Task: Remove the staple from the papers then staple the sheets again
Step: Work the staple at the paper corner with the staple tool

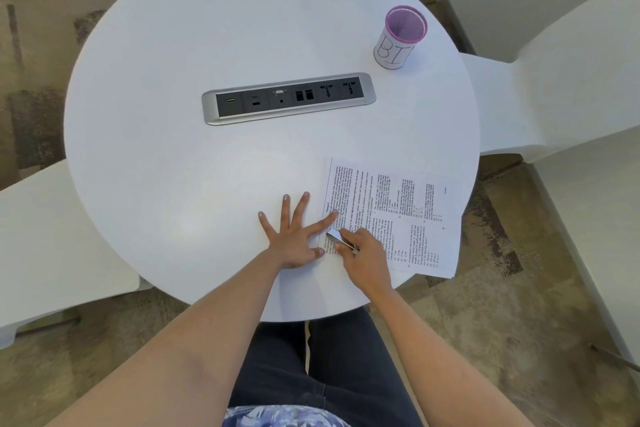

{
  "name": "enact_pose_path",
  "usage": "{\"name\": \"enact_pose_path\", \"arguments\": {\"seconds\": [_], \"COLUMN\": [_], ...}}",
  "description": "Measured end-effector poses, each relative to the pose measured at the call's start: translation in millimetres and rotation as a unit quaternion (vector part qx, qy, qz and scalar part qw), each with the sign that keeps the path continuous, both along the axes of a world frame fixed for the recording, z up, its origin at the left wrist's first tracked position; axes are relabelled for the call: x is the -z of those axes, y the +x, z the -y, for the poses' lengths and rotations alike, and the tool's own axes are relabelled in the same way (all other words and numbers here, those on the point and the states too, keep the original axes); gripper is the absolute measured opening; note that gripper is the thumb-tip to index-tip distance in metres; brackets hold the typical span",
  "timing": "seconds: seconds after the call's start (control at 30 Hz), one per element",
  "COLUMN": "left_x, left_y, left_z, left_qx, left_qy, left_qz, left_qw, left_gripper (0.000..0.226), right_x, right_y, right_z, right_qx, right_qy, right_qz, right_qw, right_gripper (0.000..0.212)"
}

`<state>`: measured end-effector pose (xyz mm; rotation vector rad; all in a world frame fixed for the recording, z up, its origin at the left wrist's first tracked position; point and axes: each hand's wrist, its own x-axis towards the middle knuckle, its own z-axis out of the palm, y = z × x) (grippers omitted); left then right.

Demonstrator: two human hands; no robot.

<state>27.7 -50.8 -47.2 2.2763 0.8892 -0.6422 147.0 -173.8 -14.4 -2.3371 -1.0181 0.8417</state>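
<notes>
A few printed sheets (412,215) lie on the round white table (173,166), at its near right, with one corner over the table's edge. My left hand (294,239) lies flat with fingers spread; its index finger and thumb press the sheets' left edge. My right hand (367,253) grips a small silver metal stapler (341,240) and holds its tip against the paper's left edge, between my left index finger and thumb. The staple itself is too small to make out.
A silver and black socket panel (289,98) is set into the table's middle. A pink mesh cup (400,36) with a white label stands at the far right. White chairs (554,87) stand to the right and left (41,253).
</notes>
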Motion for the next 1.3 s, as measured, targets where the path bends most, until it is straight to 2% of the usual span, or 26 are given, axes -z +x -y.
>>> {"name": "enact_pose_path", "arguments": {"seconds": [0.3, 0.57, 0.7, 0.8, 0.93, 1.03, 1.07, 1.2, 1.3], "left_x": [1, 1, 0, 0, 0, -1, -1, 0, 1], "left_y": [0, 0, 0, 1, 0, 0, 0, 1, 1], "left_z": [0, 0, 2, 2, 2, 1, 1, 1, 1], "left_qx": [0.003, -0.008, -0.013, -0.015, -0.015, -0.018, -0.019, -0.016, -0.011], "left_qy": [-0.006, -0.008, -0.002, -0.001, -0.003, -0.008, -0.007, -0.006, -0.003], "left_qz": [-0.001, 0.005, 0.005, 0.006, 0.007, 0.011, 0.011, 0.007, 0.003], "left_qw": [1.0, 1.0, 1.0, 1.0, 1.0, 1.0, 1.0, 1.0, 1.0], "left_gripper": [0.078, 0.079, 0.081, 0.081, 0.078, 0.078, 0.079, 0.08, 0.08], "right_x": [-3, -7, -5, -3, -1, 0, 0, -1, -2], "right_y": [8, 0, -3, -4, -9, -8, -6, 4, 8], "right_z": [24, 20, 18, 18, 10, -5, -7, 4, 16], "right_qx": [-0.122, -0.155, -0.182, -0.159, -0.031, 0.095, 0.11, 0.0, -0.075], "right_qy": [-0.029, -0.023, -0.024, -0.025, -0.007, -0.001, -0.003, -0.019, -0.016], "right_qz": [0.073, 0.138, 0.191, 0.156, 0.016, -0.082, -0.094, -0.01, 0.032], "right_qw": [0.989, 0.978, 0.964, 0.975, 0.999, 0.992, 0.99, 1.0, 0.997], "right_gripper": [0.029, 0.025, 0.036, 0.029, 0.015, 0.026, 0.03, 0.02, 0.025]}}
